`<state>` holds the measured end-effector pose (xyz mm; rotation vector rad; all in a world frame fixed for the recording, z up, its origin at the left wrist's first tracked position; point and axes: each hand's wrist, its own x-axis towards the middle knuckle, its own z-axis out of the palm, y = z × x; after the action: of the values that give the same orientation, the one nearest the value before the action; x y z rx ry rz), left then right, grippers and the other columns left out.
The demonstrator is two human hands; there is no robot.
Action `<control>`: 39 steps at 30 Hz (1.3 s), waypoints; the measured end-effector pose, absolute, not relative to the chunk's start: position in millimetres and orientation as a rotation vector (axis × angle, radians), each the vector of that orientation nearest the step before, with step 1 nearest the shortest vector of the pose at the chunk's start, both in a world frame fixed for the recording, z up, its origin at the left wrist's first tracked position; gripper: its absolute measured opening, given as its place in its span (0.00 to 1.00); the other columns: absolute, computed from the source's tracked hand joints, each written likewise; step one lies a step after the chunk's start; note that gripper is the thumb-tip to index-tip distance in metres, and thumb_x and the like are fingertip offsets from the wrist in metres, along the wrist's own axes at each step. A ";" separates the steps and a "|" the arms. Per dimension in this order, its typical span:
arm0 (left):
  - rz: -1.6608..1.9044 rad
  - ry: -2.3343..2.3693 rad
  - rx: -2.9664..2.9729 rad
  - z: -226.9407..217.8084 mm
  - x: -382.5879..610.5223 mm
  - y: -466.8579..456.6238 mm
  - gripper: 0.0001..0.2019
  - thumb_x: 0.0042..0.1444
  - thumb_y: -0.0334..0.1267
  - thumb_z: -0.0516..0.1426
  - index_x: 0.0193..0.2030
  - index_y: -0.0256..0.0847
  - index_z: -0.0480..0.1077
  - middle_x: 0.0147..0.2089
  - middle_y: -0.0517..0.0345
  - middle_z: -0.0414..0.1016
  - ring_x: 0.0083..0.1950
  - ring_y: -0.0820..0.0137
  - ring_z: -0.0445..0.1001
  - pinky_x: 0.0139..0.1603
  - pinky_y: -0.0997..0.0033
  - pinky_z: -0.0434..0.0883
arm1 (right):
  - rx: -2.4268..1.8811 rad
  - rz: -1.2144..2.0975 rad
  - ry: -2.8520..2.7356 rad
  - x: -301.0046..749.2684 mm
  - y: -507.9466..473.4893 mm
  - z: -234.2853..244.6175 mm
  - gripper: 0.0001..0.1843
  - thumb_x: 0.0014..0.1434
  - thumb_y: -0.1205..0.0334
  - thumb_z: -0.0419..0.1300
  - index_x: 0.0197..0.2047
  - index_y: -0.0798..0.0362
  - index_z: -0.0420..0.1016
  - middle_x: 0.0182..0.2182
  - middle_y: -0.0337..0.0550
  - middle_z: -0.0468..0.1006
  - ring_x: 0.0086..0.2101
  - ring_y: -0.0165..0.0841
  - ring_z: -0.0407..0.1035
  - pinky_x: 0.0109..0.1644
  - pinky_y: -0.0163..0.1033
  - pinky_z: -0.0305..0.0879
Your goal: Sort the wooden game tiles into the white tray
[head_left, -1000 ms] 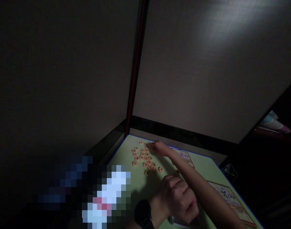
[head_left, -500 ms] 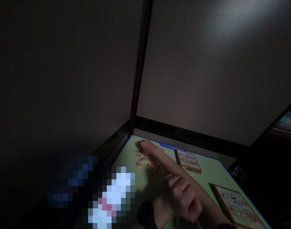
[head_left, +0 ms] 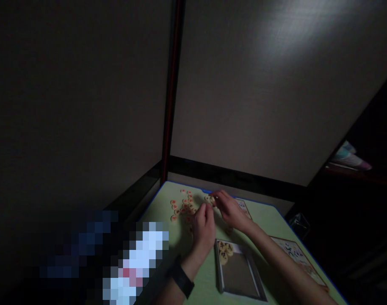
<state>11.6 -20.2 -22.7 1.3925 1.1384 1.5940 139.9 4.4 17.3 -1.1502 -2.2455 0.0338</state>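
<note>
- The left hand, with a black band at its wrist, is held curled over the pale green, blue-edged table; whether anything is gripped inside cannot be told.
- The right hand is bent just beside it, fingers angled down at small round pale discs; whether one is pinched cannot be told.
- Round pale discs with red characters are scattered left of the hands.
- Nearer, a few round dark-lettered discs are gathered in the far left corner of a shallow rectangular grey-rimmed tray.
</note>
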 end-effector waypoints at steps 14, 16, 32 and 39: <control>0.780 0.455 1.129 -30.5 13.2 -27.9 0.25 0.43 0.56 0.67 0.30 0.33 0.71 0.26 0.60 0.68 0.27 0.78 0.63 0.27 0.78 0.56 | -1.028 -0.223 -1.953 172.0 -97.9 -16.5 0.24 0.64 0.66 0.54 0.63 0.49 0.60 0.46 0.51 0.78 0.42 0.38 0.76 0.45 0.42 0.75; 0.797 0.376 1.087 -27.7 10.7 -28.1 0.20 0.44 0.50 0.69 0.32 0.33 0.73 0.31 0.57 0.72 0.33 0.76 0.67 0.34 0.76 0.63 | -1.021 -0.224 -1.902 173.2 -98.0 -17.0 0.22 0.65 0.66 0.55 0.62 0.49 0.62 0.46 0.50 0.79 0.43 0.38 0.76 0.46 0.41 0.75; 0.738 0.270 1.102 -23.7 -4.3 -24.9 0.19 0.40 0.31 0.71 0.36 0.37 0.67 0.34 0.59 0.73 0.37 0.73 0.74 0.41 0.73 0.70 | -0.904 -0.094 -2.022 172.7 -100.3 -8.8 0.14 0.64 0.67 0.56 0.52 0.49 0.72 0.44 0.48 0.79 0.43 0.36 0.73 0.47 0.43 0.72; 0.712 0.287 1.100 -20.9 -5.1 -28.2 0.18 0.44 0.36 0.70 0.36 0.37 0.66 0.34 0.59 0.73 0.36 0.73 0.74 0.40 0.73 0.69 | -0.926 -0.039 -2.085 172.8 -103.2 -4.6 0.14 0.66 0.66 0.53 0.54 0.49 0.68 0.43 0.49 0.78 0.42 0.38 0.72 0.46 0.44 0.71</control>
<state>-5.1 -28.2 -20.9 1.0999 0.2867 0.7120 172.8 -103.2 -4.6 -0.9258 -2.0850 -0.0391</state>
